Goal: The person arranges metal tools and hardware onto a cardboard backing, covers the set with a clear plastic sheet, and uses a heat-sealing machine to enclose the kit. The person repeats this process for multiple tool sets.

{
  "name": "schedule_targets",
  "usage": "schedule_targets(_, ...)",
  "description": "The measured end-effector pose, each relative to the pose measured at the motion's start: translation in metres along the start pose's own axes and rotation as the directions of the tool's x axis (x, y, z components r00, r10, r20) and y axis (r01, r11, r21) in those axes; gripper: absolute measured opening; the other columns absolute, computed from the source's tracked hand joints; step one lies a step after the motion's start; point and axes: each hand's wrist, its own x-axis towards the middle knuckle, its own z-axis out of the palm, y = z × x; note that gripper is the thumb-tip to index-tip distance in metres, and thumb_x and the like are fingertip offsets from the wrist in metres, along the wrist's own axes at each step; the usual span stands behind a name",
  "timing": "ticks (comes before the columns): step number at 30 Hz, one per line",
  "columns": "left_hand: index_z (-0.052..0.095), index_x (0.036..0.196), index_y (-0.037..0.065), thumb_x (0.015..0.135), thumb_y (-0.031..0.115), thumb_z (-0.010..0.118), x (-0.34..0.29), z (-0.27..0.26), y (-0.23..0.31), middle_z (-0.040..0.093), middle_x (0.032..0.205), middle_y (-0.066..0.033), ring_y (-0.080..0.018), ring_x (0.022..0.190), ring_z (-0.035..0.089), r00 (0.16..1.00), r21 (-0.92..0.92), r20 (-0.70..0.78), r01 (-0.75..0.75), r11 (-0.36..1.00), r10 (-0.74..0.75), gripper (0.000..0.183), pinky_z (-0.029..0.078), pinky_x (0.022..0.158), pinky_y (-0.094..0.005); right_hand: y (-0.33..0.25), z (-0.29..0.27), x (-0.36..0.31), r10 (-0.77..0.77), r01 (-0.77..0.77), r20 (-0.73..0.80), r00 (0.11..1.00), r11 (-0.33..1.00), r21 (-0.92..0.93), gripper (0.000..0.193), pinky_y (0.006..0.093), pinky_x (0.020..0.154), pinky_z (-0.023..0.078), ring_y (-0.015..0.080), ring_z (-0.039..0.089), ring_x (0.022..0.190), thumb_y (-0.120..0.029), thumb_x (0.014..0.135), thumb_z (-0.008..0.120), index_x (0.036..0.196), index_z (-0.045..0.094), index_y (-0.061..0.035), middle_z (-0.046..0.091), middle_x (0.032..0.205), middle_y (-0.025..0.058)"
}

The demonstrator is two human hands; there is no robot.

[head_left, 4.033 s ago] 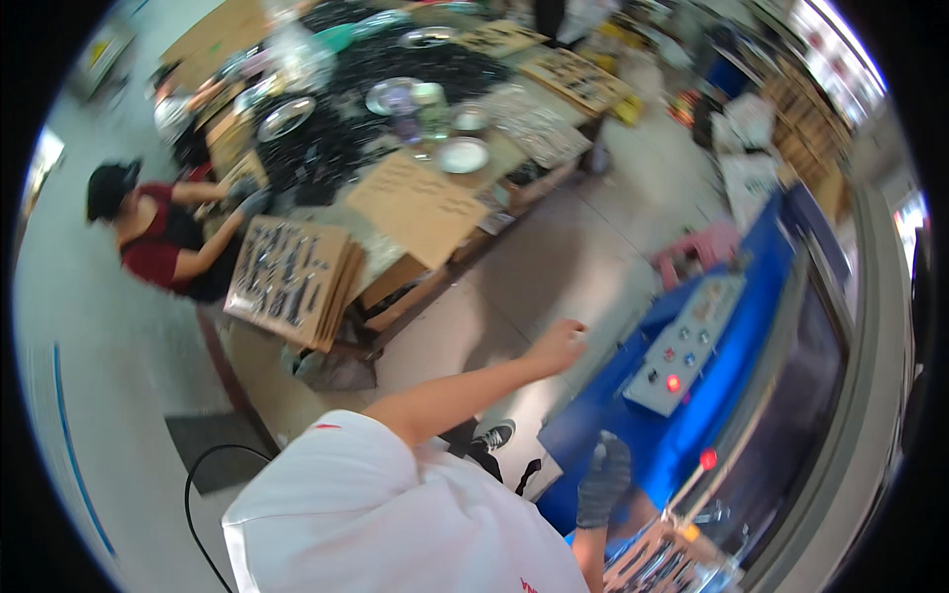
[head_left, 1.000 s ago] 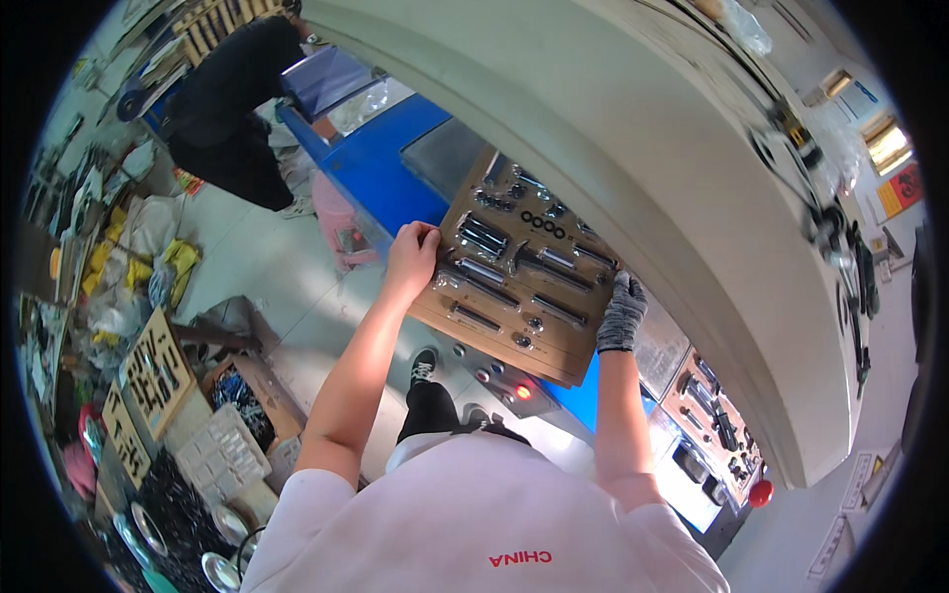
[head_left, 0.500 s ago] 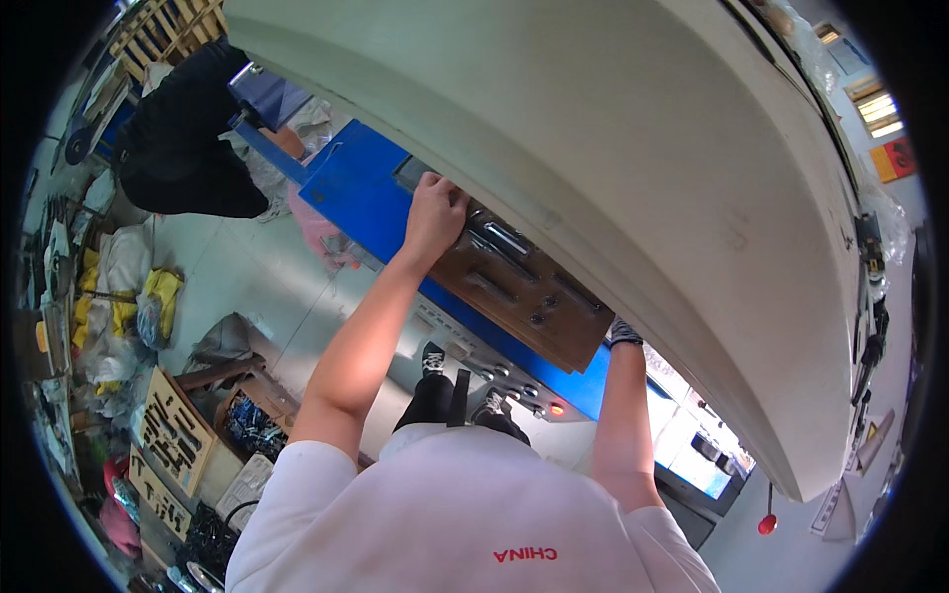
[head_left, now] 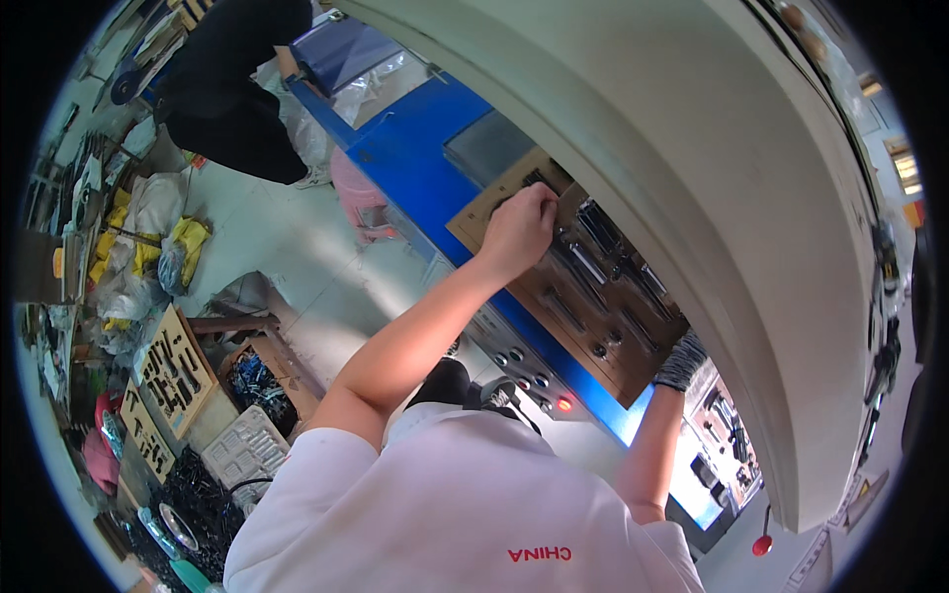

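Note:
A brown board (head_left: pixel 568 341) carrying several long dark and silvery parts (head_left: pixel 585 265) lies at a slant on the blue machine bed, partly hidden by the pale machine cover. My bare left hand (head_left: pixel 521 227) is closed over the board's left end, where it meets a lighter tan strip (head_left: pixel 482 211); whatever its fingers pinch is too small to make out. At the opposite end, my right hand (head_left: pixel 682 362) wears a dark striped glove and grips the board's right corner, its fingertips partly hidden.
The large pale cover (head_left: pixel 692 148) overhangs the blue bed (head_left: pixel 420 138). Lit buttons (head_left: pixel 563 403) sit on the front panel. A person in dark clothes (head_left: pixel 237 109) bends at the left. Boards of dark parts (head_left: pixel 176 374) and a carton (head_left: pixel 265 381) stand lower left.
The board shows further out from under the cover, with its tan left strip now visible. Both hands appear further right in the picture; the whole view has shifted too.

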Motion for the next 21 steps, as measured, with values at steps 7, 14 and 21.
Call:
schedule_targets(7, 0.066, 0.119, -0.001, 0.102, 0.018, 0.056, -0.090, 0.081, 0.052, 0.065, 0.115, -0.0219, -0.0408, 0.107, 0.065, 0.972, -0.016, 0.233, 0.038, 0.999, -0.033, 0.027, 0.053, 0.093, -0.0455, 0.025, -0.163, 0.004, 0.061, -0.060, -0.030, 0.998, 0.998, 0.009, 0.025, 0.0352, 0.082, 0.053, 0.0190, 0.065, 0.087, -0.022, 0.102, 0.062, 0.106, 0.073, 0.0005, 0.075, 0.099, 0.0088)
schedule_targets(14, 0.065, 0.121, -0.001, 0.103, 0.017, 0.053, -0.149, 0.150, 0.066, 0.060, 0.117, -0.0226, -0.0387, 0.115, 0.062, 0.948, 0.217, 0.317, -0.063, 0.974, -0.010, 0.028, 0.053, 0.097, -0.0455, 0.071, -0.224, -0.004, 0.039, -0.068, -0.089, 0.995, 0.931, -0.359, 0.024, 0.0361, 0.074, 0.048, 0.0179, 0.058, 0.076, -0.022, 0.102, 0.062, 0.088, 0.066, -0.0028, 0.066, 0.083, 0.0050)
schedule_targets(21, 0.061, 0.130, -0.003, 0.102, 0.016, 0.054, -0.178, 0.173, 0.064, 0.064, 0.122, -0.0222, -0.0373, 0.109, 0.065, 0.964, 0.462, 0.175, -0.261, 0.848, 0.201, 0.035, 0.056, 0.094, -0.0431, 0.092, -0.192, 0.013, -0.069, 0.049, -0.059, 0.996, 0.953, -0.299, 0.029, 0.0404, 0.085, 0.048, 0.0246, 0.062, 0.083, -0.026, 0.101, 0.063, 0.094, 0.073, 0.0001, 0.073, 0.091, 0.0106)
